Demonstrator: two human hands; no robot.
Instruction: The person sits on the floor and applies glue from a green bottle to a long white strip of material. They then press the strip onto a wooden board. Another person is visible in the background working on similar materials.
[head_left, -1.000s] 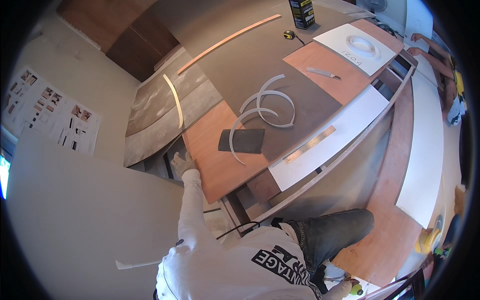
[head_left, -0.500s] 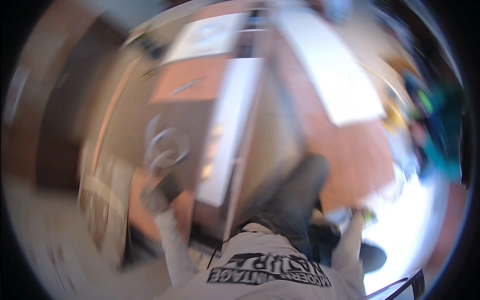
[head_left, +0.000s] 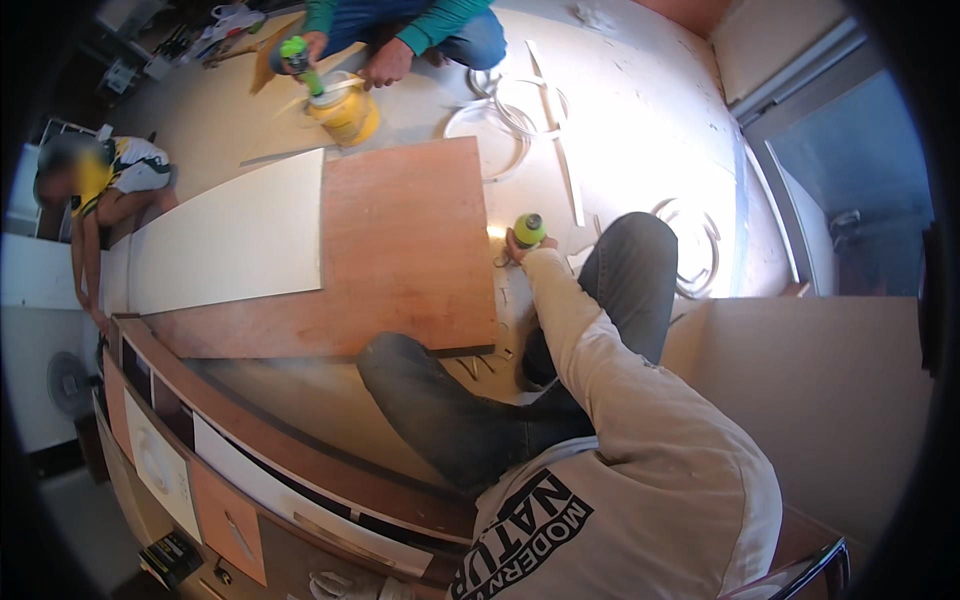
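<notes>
My right arm reaches forward in a pale sleeve, and my right hand [head_left: 514, 246] is closed around a lime-green tool with a dark round top [head_left: 530, 229]. It is beside the right edge of a reddish-brown wood panel [head_left: 410, 240], low over the floor; the tool's lower part is hidden. A white board [head_left: 240, 240] lies across the panel's left part. At the bottom edge, my left hand [head_left: 338, 584], in a light glove, rests by the long wooden cabinet frame [head_left: 290, 440]. The picture cuts it off, so its grip does not show.
Coiled pale edging strips [head_left: 490, 130] lie beyond the panel, with another coil [head_left: 690, 245] to the right. One co-worker holds a green tool [head_left: 297, 52] over a yellow bucket [head_left: 347, 112]; another person [head_left: 125, 170] crouches at left. A dark box [head_left: 168, 560] sits lower left.
My view has swung right, so the panel and bucket now sit nearer the centre. My right arm has stretched forward with the green tool; my left hand now shows only at the bottom edge.
</notes>
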